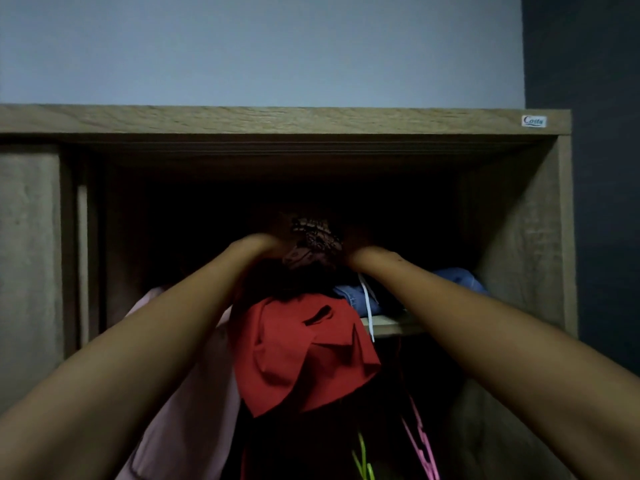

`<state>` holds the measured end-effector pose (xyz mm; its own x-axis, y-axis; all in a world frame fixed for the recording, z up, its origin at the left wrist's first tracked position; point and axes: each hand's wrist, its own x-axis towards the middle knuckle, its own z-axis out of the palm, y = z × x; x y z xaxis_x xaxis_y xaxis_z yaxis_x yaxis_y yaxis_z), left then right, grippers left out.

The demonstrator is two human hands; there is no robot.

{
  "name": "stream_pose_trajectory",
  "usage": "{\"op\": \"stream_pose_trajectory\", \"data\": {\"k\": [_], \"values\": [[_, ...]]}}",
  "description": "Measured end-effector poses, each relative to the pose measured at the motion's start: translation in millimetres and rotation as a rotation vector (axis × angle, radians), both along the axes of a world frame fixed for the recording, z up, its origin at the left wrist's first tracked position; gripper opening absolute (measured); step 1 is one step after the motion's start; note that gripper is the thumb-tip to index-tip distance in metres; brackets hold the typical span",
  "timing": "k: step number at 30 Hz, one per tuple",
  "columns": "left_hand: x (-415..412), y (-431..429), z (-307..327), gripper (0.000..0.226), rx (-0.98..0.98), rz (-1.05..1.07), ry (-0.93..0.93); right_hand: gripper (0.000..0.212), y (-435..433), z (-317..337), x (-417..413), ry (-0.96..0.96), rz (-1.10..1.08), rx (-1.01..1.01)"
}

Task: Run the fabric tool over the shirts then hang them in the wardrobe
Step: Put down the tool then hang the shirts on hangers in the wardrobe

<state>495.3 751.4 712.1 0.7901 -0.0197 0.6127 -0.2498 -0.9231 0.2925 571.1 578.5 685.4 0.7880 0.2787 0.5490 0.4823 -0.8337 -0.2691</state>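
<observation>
two bare forearms reach up and inward from the bottom corners into the open brown wood-grain wardrobe [277, 121], and the left hand [268, 244] and right hand [358, 252] meet on either side of a bunched pink fabric with black lace pattern [313, 242], high in the dark opening below the wardrobe's top edge. both hands are at that fabric, but the gloom swallows the fingers and i cannot tell whether they grip it or lie open. directly below hangs a crumpled red cloth garment [304, 351], filling the gap between the two forearms and hiding much of the interior behind it. a pale pink garment [194, 410] hangs toward the left side, partly covered by the left forearm. on the right, a flat wooden shelf [391, 323] carries folded blue denim [457, 278] near its front edge, with a thin white cord [370, 317] dangling over that edge; the right forearm crosses in front of the denim. lower down, beneath the shelf, a green plastic hanger [363, 459] and a pink plastic hanger [424, 445] show. a wood-grain door panel [27, 254] covers the wardrobe's left side, and a small white sticker [534, 120] sits at its top right corner.
</observation>
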Motion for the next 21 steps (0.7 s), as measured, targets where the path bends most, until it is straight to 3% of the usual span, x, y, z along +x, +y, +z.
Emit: {"op": "stream_pose_trajectory", "data": {"k": [5,12,17,21], "values": [[10,-22,-1,0.05,-0.155,-0.088,0.038,0.062,-31,15,-5,-0.106,-0.108,0.099],[18,-83,14,0.05,-0.339,-0.422,-0.04,0.039,-94,45,-20,-0.334,-0.097,0.219],[31,-117,9,0.058,-0.206,-0.476,-0.107,0.044,-135,45,-20,-0.302,-0.137,0.162],[36,-112,-12,0.043,0.081,-0.341,0.2,0.053,-146,7,-20,-0.077,-0.289,-0.107]]}}
